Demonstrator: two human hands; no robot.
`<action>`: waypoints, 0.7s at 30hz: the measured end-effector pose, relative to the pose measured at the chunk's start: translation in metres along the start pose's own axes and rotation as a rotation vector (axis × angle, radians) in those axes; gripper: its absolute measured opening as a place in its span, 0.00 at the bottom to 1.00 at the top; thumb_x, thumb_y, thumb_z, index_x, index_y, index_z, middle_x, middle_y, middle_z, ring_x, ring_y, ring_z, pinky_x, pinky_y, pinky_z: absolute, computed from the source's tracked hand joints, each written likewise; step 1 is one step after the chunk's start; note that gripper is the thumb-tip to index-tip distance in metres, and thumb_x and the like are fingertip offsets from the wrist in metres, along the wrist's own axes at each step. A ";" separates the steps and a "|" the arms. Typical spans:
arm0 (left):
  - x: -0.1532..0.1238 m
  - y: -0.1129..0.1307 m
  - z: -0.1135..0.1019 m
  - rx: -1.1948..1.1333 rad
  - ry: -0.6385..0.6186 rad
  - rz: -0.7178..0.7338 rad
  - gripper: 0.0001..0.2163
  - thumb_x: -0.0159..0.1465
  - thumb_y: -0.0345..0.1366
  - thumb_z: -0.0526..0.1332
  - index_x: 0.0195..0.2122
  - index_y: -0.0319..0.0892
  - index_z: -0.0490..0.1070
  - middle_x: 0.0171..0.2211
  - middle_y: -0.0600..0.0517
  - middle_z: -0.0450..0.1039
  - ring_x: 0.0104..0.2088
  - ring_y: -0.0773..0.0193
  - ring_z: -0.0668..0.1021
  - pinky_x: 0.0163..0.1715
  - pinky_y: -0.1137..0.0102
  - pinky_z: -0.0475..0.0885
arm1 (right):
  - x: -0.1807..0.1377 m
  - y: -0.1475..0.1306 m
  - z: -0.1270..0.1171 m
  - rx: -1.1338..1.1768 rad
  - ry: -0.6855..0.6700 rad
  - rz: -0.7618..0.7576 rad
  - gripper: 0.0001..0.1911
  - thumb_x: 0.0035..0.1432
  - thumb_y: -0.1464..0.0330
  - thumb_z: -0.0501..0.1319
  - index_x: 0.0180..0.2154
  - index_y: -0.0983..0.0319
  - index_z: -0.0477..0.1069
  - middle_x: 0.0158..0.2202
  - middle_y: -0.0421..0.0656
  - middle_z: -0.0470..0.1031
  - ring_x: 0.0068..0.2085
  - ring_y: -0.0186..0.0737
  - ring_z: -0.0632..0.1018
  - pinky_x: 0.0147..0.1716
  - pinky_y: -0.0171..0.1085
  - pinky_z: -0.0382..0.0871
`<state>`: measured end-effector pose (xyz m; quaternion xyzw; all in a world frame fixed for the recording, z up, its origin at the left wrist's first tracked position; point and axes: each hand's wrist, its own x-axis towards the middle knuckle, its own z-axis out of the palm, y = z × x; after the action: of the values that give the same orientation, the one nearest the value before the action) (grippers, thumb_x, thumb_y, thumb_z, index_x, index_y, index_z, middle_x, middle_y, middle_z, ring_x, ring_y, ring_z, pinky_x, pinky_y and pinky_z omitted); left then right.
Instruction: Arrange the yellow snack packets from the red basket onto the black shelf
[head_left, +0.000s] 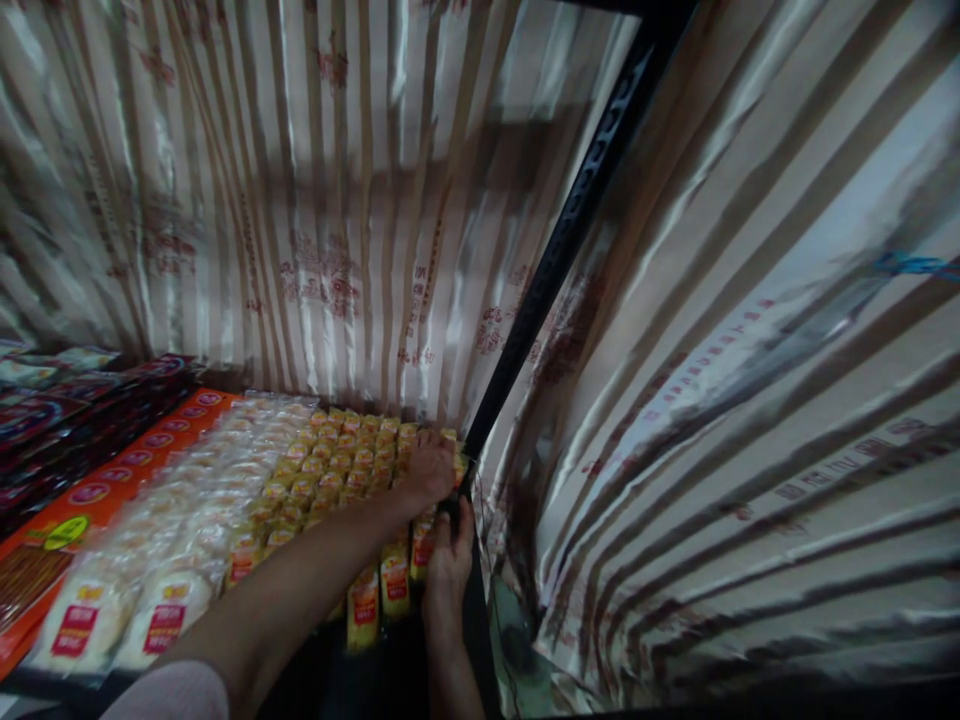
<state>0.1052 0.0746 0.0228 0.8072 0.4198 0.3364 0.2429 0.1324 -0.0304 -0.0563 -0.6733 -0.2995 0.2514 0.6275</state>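
Rows of small yellow packets [330, 475] with red labels stand closely packed on a dark shelf [382, 670]. My left hand [431, 468], its arm reaching across from the lower left, rests over the packets at the back right corner. Its fingers are dim and blurred, so their grip does not show. Lower down, at the right end of the rows, my right hand [451, 550] points upward beside the outermost packets. Its thumb and fingers are stretched out and apart, with a dark gap between them. Nothing can be made out in it.
Clear-wrapped round white snacks [169, 610] fill rows to the left. Past them lie an orange package [112, 490] and dark packs [82, 425]. A black slotted post [559, 250] rises at the shelf's right corner. Pale printed sheeting [360, 200] hangs behind and to the right.
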 end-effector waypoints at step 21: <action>-0.158 0.032 -0.069 0.002 0.279 -0.018 0.11 0.57 0.26 0.53 0.37 0.43 0.70 0.43 0.49 0.68 0.48 0.61 0.68 0.50 0.62 0.65 | -0.042 -0.043 -0.015 -0.188 0.024 -0.471 0.24 0.59 0.61 0.48 0.53 0.66 0.60 0.54 0.54 0.63 0.56 0.45 0.64 0.54 0.48 0.56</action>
<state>0.0031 -0.0673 0.0359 0.7490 0.4571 0.4428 0.1843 0.1100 -0.0700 -0.0137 -0.6434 -0.4625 0.0611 0.6069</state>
